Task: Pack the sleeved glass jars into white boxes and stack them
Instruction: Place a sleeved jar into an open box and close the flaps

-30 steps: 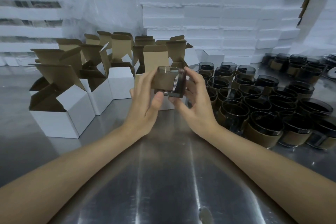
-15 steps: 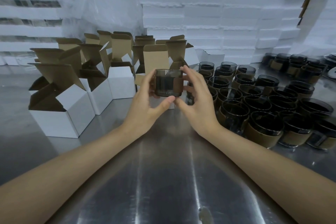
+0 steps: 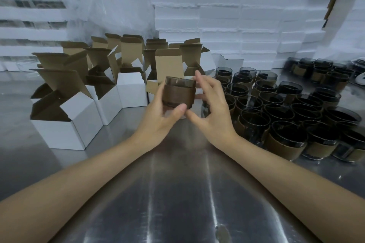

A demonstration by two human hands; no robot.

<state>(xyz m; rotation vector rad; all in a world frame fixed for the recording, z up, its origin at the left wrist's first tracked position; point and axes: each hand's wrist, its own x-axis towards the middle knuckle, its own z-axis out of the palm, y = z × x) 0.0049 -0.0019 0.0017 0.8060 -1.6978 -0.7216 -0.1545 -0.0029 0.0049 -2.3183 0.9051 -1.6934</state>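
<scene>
Left hand (image 3: 158, 122) grips the sleeved jar (image 3: 178, 95) upright; right hand (image 3: 213, 116), fingers spread, seems just beside it.

- The table (image 3: 177, 193) is seen to be brushed metal, semi-glossy, with pale streaks of reflected light along its grain.
- The held jar (image 3: 180, 81) is made of dark smoked glass, smooth and shiny at the rim.
- Its sleeve (image 3: 177, 95) appears to be brown ribbed card, matt.
- The boxes (image 3: 79, 122) are formed of card, smooth matt white outside and raw brown inside.
- The grouped jars (image 3: 286, 124) show glossy dark glass banded with matt tan card.
- The stacked slabs (image 3: 237, 16) look like white foam, matt, with rough crumbly edges.
- The plastic film (image 3: 118, 6) is translucent, crinkled and faintly shiny.
</scene>
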